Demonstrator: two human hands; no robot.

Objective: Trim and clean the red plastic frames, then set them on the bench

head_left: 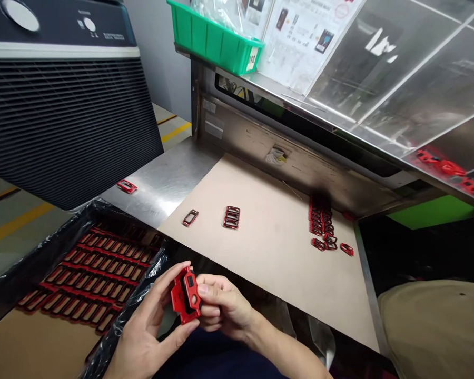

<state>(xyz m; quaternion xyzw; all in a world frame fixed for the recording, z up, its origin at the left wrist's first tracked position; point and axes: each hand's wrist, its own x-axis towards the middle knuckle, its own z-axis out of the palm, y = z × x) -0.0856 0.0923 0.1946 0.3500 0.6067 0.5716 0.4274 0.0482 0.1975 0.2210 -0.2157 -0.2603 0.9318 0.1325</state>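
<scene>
Between my two hands, in front of the table edge, is a red and black plastic frame (190, 295), tilted so that its side with a small round hole shows. My left hand (150, 321) grips it by its ends, thumb below and fingers above. On its right side, my right hand (225, 305) pinches it with thumb and curled fingers. Similar red and black frames lie on the beige board (260, 252): a single frame (190, 217), a small stack (231, 217) and a larger group (321, 218) at the right.
At lower left, a black-lined box (27, 263) holds rows of frames. One frame (127, 186) lies on the metal tabletop (174, 163). A dark louvred machine (71, 121) stands at left. Overhead, a shelf carries a green bin (213, 42) and red parts (442, 164).
</scene>
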